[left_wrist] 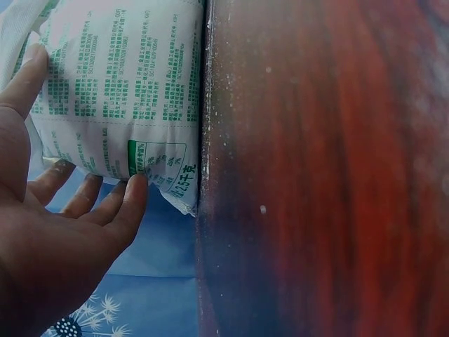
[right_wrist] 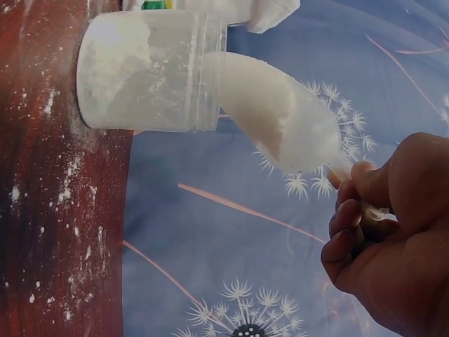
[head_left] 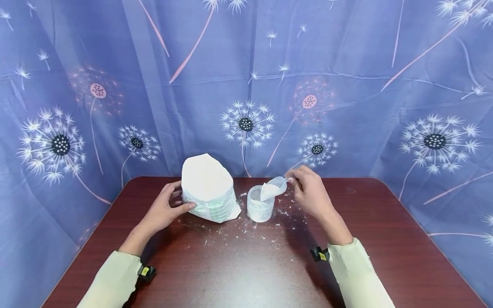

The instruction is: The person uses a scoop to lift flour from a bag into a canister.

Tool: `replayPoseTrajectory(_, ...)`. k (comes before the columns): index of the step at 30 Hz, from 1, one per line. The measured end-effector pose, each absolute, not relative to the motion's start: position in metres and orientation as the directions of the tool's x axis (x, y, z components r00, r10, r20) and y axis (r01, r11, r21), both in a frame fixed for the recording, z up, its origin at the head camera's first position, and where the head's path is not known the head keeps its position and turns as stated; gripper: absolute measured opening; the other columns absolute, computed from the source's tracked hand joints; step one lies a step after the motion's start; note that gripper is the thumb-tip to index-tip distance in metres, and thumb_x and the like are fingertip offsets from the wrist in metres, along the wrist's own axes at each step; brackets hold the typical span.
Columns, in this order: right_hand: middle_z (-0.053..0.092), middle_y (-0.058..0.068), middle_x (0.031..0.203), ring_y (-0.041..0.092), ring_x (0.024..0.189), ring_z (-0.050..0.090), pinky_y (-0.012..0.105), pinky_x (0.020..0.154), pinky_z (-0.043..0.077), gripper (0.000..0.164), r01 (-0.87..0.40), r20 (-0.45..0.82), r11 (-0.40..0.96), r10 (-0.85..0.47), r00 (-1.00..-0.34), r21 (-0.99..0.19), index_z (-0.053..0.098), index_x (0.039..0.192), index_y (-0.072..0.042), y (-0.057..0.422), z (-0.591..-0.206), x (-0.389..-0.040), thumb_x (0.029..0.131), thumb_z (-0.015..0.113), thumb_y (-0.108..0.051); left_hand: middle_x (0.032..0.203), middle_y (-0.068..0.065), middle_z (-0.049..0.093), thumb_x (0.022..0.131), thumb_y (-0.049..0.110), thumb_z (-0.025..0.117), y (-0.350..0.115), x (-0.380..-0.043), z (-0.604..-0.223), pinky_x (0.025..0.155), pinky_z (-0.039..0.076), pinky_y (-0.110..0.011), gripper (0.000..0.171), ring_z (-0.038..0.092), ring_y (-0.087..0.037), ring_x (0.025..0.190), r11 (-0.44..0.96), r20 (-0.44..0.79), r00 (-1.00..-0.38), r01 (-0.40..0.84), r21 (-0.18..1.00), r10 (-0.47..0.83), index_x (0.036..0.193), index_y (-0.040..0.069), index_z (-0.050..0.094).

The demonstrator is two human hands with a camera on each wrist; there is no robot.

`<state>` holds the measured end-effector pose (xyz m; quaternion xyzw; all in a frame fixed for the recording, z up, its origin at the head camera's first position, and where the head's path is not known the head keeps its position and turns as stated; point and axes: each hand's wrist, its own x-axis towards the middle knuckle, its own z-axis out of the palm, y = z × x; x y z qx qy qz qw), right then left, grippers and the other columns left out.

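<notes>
On the left of the tabletop stands a white bag (head_left: 208, 182) with green print, its top open and white powder inside. My left hand (head_left: 165, 207) holds its left side, the thumb on the printed front and the fingers (left_wrist: 133, 200) bent against the side. A clear plastic jar (head_left: 259, 211) to the right of the bag is partly filled with white powder. My right hand (head_left: 311, 190) pinches the handle of a translucent scoop (head_left: 279, 186) loaded with powder. In the right wrist view the scoop (right_wrist: 277, 116) tilts down, its lip at the mouth of the jar (right_wrist: 151, 70).
Spilled powder (head_left: 275, 244) speckles the dark red-brown table (head_left: 231, 273) around the jar and bag. A blue curtain (head_left: 346, 51) with dandelion prints hangs behind the table and at both sides. A black wrist device (head_left: 319, 254) sits at each sleeve.
</notes>
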<state>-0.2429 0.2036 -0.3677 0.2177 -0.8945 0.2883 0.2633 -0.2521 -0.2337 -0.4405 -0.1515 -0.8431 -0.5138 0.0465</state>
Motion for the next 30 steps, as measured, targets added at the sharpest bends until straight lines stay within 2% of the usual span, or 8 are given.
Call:
replayPoseTrajectory(7, 0.064, 0.008, 0.091, 0.018, 0.072, 0.051, 0.037, 0.067, 0.047, 0.012, -0.553, 0.603, 0.745, -0.260, -0.754, -0.372, 0.076, 0.105, -0.001, 0.2008, -0.3700, -0.2453, 0.101, 0.066, 0.004, 0.151, -0.021, 0.041, 0.094, 0.025, 0.085, -0.2316, -0.2506, -0.4382, 0.107, 0.051, -0.061, 0.082, 0.051, -0.048, 0.140, 0.425, 0.235, -0.949, 0.305, 0.852, 0.210, 0.160, 0.005, 0.041)
replayPoseTrajectory(16, 0.066, 0.011, 0.093, 0.024, 0.079, 0.060, 0.041, 0.071, 0.053, 0.013, -0.573, 0.620, 0.748, -0.284, -0.732, -0.334, 0.076, 0.106, 0.002, 0.1990, -0.3700, -0.2466, 0.099, 0.066, 0.006, 0.150, -0.020, 0.041, 0.094, 0.027, 0.085, -0.2319, -0.2526, -0.4410, 0.107, 0.053, -0.059, 0.083, 0.052, -0.046, 0.139, 0.434, 0.231, -0.950, 0.303, 0.849, 0.212, 0.160, 0.006, 0.040)
replayPoseTrajectory(30, 0.067, 0.014, 0.095, 0.027, 0.084, 0.064, 0.042, 0.075, 0.057, 0.014, -0.609, 0.638, 0.738, -0.325, -0.698, -0.290, 0.076, 0.107, 0.004, 0.1962, -0.3697, -0.2473, 0.096, 0.067, 0.008, 0.150, -0.021, 0.041, 0.093, 0.026, 0.086, -0.2331, -0.2522, -0.4402, 0.105, 0.054, -0.058, 0.083, 0.054, -0.047, 0.138, 0.436, 0.227, -0.951, 0.298, 0.849, 0.208, 0.160, 0.005, 0.040)
